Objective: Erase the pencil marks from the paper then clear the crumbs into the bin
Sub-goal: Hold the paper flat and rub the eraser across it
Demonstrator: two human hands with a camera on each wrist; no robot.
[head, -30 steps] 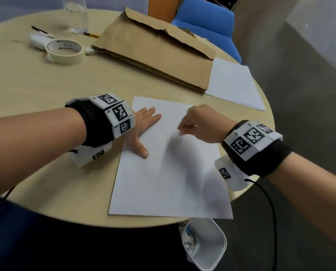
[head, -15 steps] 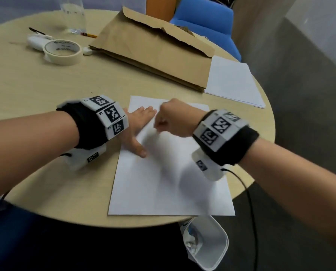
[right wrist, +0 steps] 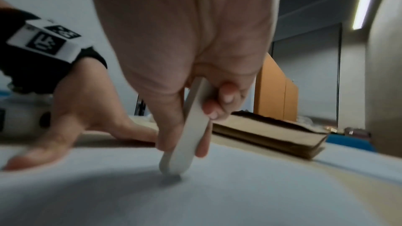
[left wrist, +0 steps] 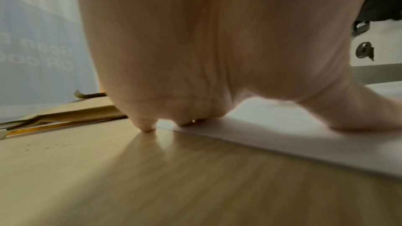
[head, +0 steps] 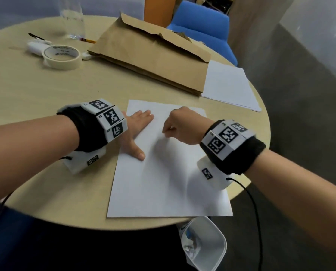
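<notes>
Since half a second ago, the right hand point(head: 180, 127) is sitting further right on the paper point(head: 169, 178), back toward the middle of the sheet, while the left hand point(head: 138, 130) is staying where it was. Going from the left: a roll of masking tape point(head: 61, 56) is lying at the far left of the counter point(head: 36, 98), with a clear glass point(head: 72, 18) and a pencil point(head: 87, 40) behind it. The left hand is lying flat with straight, spread fingers point(left wrist: 150, 126) — the thumb and most fingertips are pressing on the paper's left edge, one fingertip is touching the bare counter beside it. The paper is lying on the near part of the counter, its near edge reaching the counter's rim. At mid-sheet the right hand's fingers point(right wrist: 169, 126) are curling round a white pen-style eraser point(right wrist: 189, 131), pinching it near its lower end, its tip touching the paper. Beyond the hands a brown paper bag point(head: 151, 57) is lying flat, a stack of white sheets point(head: 229, 85) just to its right. Below the counter's near edge a white bin point(head: 208, 245) is standing on the floor — scraps are showing inside it.
</notes>
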